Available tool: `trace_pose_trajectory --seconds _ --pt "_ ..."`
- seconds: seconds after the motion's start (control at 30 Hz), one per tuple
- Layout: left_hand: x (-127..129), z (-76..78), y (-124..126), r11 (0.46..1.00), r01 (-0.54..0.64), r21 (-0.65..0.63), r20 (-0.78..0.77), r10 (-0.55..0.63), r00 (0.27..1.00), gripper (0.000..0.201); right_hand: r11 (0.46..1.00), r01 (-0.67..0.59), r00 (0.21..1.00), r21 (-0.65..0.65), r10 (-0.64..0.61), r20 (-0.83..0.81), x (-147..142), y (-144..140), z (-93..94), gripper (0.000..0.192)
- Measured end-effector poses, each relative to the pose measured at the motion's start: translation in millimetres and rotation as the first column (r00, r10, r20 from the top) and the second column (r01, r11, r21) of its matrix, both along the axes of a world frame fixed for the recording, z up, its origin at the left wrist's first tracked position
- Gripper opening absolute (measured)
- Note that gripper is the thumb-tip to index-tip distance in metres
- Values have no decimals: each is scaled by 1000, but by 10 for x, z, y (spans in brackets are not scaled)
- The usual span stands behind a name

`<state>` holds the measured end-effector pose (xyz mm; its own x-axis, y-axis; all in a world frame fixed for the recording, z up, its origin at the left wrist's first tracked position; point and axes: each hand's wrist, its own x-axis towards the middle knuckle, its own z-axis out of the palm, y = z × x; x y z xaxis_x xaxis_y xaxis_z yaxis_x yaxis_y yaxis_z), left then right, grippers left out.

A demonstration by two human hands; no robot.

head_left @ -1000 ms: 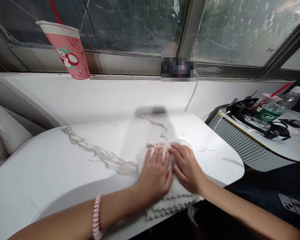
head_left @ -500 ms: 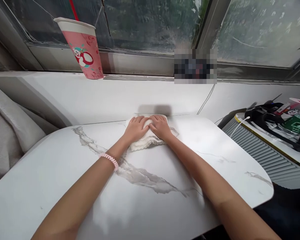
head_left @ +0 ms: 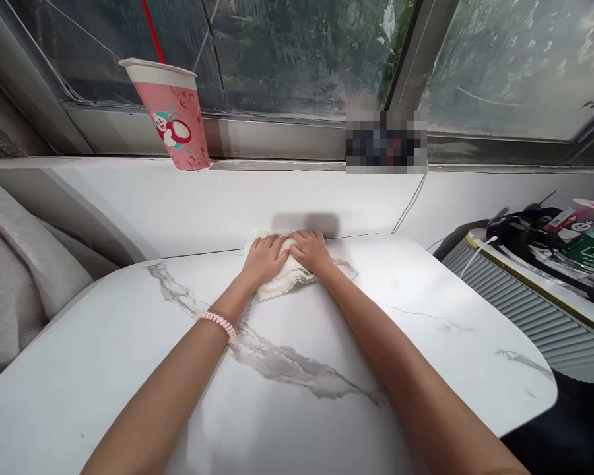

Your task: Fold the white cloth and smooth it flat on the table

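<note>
A folded white cloth (head_left: 284, 280) lies at the far edge of the marble-patterned table (head_left: 327, 409), close under the white sill. The left hand (head_left: 263, 258) and right hand (head_left: 311, 251) press flat on it side by side, touching, fingers together and stretched toward the window. A pink coiled band (head_left: 216, 322) circles the left wrist. Far left on the sill stands a pink paper cup (head_left: 174, 115).
</note>
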<state>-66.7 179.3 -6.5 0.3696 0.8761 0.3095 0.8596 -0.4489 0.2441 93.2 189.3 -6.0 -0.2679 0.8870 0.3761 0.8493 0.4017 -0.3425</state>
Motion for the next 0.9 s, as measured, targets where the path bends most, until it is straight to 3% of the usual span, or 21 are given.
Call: trace_pose_trajectory --seconds 0.23,0.5,0.77,0.9 --pt "-84 -17 -164 998 -25 55 -112 31 993 48 999 -19 999 30 19 29 -89 -284 17 32" --pt "-50 11 -785 992 -21 127 -189 45 981 48 993 -110 994 39 110 10 -32 -805 26 27" --pt "136 245 -1337 994 -15 107 -230 39 972 30 989 -127 991 78 123 46 53 -1361 6 25" --pt "223 211 -1585 986 0 166 -214 36 976 27 984 -146 987 104 138 82 211 -1669 18 29"
